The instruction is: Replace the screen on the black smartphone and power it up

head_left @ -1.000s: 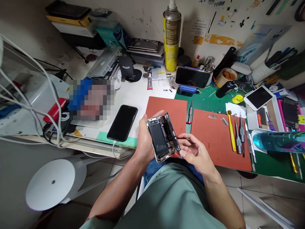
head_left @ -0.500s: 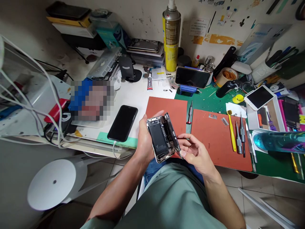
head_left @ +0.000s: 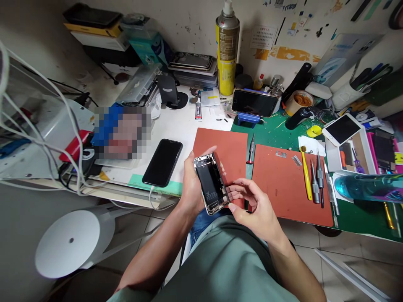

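My left hand (head_left: 192, 184) is wrapped around the opened phone (head_left: 211, 180), tilted above the desk's front edge. Its black battery and inner parts face me. Along the phone's right side the screen (head_left: 221, 178) is turned nearly edge-on, so its faces are hidden. My right hand (head_left: 250, 205) has thumb and fingers closed on the lower part of that screen edge. Left-hand fingertips show beyond the phone's right side. Behind the phone lies a reddish-brown mat (head_left: 233, 147).
A black phone (head_left: 163, 162) with a white cable lies to the left. Right of the mat are a screwdriver (head_left: 251, 149), a second mat (head_left: 270, 184), a yellow brush (head_left: 306, 172) and several tools. A spray can (head_left: 227, 54) and a propped phone (head_left: 254, 102) stand behind.
The screen has swung in toward the phone body and now appears as a narrow edge. My right hand has moved left with it. My left hand stays in place.
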`<state>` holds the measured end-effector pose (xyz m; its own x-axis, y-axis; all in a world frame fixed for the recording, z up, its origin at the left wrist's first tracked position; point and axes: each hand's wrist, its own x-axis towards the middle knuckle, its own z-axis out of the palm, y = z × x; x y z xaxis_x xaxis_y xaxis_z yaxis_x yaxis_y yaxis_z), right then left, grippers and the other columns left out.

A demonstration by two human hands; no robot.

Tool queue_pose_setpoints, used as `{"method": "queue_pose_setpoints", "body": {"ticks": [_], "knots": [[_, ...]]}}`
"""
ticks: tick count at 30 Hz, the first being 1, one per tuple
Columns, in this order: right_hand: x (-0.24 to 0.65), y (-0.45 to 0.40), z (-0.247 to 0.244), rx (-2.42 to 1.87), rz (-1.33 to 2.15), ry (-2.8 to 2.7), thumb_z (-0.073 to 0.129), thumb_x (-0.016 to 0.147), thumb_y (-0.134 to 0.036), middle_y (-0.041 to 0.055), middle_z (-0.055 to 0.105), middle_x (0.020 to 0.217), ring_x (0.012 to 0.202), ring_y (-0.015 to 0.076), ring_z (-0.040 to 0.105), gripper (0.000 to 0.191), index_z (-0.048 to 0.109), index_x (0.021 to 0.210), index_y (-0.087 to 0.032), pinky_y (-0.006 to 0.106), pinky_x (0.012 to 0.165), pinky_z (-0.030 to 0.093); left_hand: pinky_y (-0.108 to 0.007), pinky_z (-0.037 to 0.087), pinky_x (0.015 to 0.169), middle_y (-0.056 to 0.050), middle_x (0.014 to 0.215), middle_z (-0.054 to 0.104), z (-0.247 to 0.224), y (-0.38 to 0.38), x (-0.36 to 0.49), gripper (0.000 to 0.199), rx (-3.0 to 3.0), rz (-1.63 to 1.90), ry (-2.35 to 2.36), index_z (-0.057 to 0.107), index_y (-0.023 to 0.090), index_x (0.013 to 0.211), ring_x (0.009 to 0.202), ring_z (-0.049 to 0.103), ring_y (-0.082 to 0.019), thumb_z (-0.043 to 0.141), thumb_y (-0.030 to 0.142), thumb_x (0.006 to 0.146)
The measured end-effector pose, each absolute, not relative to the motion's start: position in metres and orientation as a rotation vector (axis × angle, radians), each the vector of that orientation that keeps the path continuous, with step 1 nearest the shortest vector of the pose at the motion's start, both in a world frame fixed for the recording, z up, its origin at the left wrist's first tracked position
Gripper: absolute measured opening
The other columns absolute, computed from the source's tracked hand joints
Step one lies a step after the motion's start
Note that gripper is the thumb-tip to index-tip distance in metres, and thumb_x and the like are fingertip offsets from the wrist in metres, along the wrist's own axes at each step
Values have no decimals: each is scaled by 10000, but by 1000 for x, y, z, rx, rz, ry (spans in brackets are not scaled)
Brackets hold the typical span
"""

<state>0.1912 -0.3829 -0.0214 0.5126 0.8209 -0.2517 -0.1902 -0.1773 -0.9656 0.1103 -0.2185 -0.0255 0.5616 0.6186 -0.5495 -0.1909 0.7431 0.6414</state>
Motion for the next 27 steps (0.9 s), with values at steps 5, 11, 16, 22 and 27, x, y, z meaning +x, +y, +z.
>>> {"method": "queue_pose_setpoints", "body": {"ticks": [5, 11, 16, 22, 27], "knots": [[171, -377, -16, -1774, 719, -710, 772, 766, -257, 56, 803, 1099, 997, 253, 773, 517, 638, 1265, -254, 432, 961, 646, -304, 570, 567, -50, 799, 702, -27, -219, 109, 665, 585, 512, 822, 667, 265, 1467, 671, 686, -219, 424, 705, 1031], [145, -370, -29, -1959, 201, -944, 712, 799, -246, 94, 774, 1079, 967, 288, 747, 523, 612, 1310, -206, 434, 813, 658, -271, 527, 550, -56, 817, 696, -24, -223, 108, 637, 616, 558, 787, 670, 248, 1459, 650, 642, -193, 414, 664, 1051], [135, -366, -35, -2003, 33, -1051, 688, 848, -228, 123, 750, 1113, 1004, 310, 718, 493, 593, 1331, -191, 466, 846, 655, -290, 562, 620, -66, 828, 704, -26, -225, 108, 644, 612, 576, 766, 667, 244, 1462, 719, 673, -214, 431, 674, 1045], [129, -365, -40, -2035, -59, -1098, 673, 889, -227, 156, 726, 1145, 1031, 329, 689, 534, 545, 1403, -162, 501, 878, 646, -300, 568, 660, -64, 833, 701, -29, -224, 106, 634, 592, 587, 753, 663, 233, 1463, 736, 677, -214, 418, 652, 1054], [127, -366, -40, -2040, -67, -1105, 686, 895, -225, 161, 718, 1155, 1038, 332, 678, 539, 541, 1410, -163, 500, 874, 646, -298, 571, 674, -65, 840, 708, -31, -224, 105, 634, 576, 592, 733, 665, 226, 1451, 738, 677, -209, 436, 659, 1049]]}}
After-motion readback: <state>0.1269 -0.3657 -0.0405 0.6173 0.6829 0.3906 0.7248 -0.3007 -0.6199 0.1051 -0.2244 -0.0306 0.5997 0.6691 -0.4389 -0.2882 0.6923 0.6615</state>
